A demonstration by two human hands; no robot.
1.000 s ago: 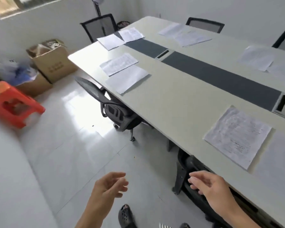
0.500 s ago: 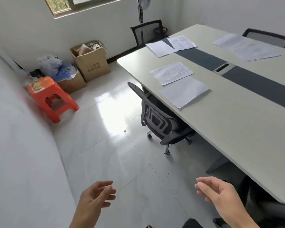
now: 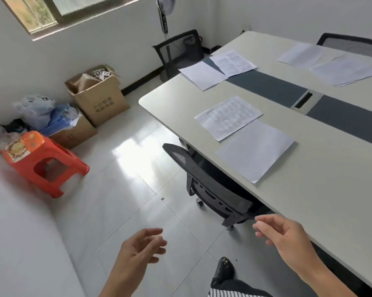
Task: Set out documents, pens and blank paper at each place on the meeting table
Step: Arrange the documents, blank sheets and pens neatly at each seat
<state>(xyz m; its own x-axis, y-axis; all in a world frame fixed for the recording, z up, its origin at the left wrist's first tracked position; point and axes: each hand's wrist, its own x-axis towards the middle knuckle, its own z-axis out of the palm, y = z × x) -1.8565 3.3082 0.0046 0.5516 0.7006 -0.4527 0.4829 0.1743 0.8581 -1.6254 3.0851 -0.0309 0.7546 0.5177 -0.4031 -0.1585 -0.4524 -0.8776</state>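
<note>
Head cam: L hand, R hand both empty, fingers loosely curled, beside meeting table. Printed doc just beside blank sheet at nearest place; no pens visible. Risk: places end up w/o pens; blank sheet near edge, passing arm could brush it off.

My only camera rides on my head, looking forward and down: left hand and right hand close below, table stretching away rightward.
</note>
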